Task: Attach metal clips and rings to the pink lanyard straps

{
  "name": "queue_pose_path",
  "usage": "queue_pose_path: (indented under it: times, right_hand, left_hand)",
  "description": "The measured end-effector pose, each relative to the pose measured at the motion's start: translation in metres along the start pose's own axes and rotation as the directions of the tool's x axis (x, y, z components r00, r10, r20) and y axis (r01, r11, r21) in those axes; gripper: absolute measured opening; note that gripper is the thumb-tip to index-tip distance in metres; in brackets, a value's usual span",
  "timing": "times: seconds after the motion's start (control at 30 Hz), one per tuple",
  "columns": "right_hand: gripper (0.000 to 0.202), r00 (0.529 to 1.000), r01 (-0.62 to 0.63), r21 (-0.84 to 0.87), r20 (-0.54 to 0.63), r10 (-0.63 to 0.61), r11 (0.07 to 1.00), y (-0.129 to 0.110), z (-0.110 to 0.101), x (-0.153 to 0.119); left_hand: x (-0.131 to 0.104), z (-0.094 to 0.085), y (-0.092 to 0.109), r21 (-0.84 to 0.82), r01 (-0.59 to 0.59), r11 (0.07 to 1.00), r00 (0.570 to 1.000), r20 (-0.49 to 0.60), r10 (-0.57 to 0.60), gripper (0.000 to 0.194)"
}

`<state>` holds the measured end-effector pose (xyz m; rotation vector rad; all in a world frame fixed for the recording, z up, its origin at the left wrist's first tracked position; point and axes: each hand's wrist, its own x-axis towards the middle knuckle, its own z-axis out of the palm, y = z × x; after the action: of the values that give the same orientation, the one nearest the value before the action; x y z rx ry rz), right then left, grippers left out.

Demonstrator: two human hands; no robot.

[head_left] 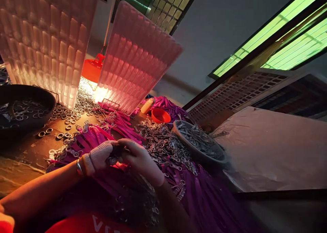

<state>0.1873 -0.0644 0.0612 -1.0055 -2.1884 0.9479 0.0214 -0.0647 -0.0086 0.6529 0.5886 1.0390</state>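
Note:
My left hand (100, 154), in a pale glove with a metal bangle at the wrist, is closed with its fingertips meeting those of my right hand. My right hand (140, 158), also gloved, has its fingers curled inward. What they pinch between them is dark and small, too shadowed to make out. Under and behind the hands lie magenta straps (87, 137) with metal rings at their ends. Just right of my right hand is a heap of metal swivel clasps (166, 146). More purple straps (201, 199) with clasps hang toward the lower right.
A dark bowl (48, 100) holding rings stands at the left, with loose metal rings (68, 115) beside it. A grey basin (219, 158) of clasps sits right, near a small red bowl (160, 115). Ribbed plastic panels (138, 56) flank a red lamp (91, 69).

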Motion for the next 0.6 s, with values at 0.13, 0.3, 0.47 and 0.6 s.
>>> queue_pose_path:
  times: [0.13,0.3,0.47,0.6]
  right_hand:
    - [0.045,0.998,-0.054,0.026,0.028,0.053,0.998,0.000,-0.001,-0.002]
    - [0.029,0.988,-0.024,0.016,-0.149,0.026,1.000,0.002,0.006,-0.001]
    - [0.021,0.955,-0.032,0.010,-0.295,0.034,0.999,0.002,0.004,-0.002]
    - [0.018,0.934,0.044,-0.093,-0.349,-0.074,0.995,0.006,0.006,-0.007]
  left_hand:
    - [-0.001,-0.008,0.000,0.028,0.091,0.995,0.996,0.020,-0.092,0.011]
    - [-0.006,-0.002,0.008,0.082,0.106,0.991,0.993,0.035,-0.109,0.014]
    - [-0.011,0.006,0.014,0.200,0.044,0.979,0.998,0.026,-0.050,0.020]
    - [-0.011,0.009,0.012,0.298,-0.040,0.954,0.998,0.061,0.023,0.022]
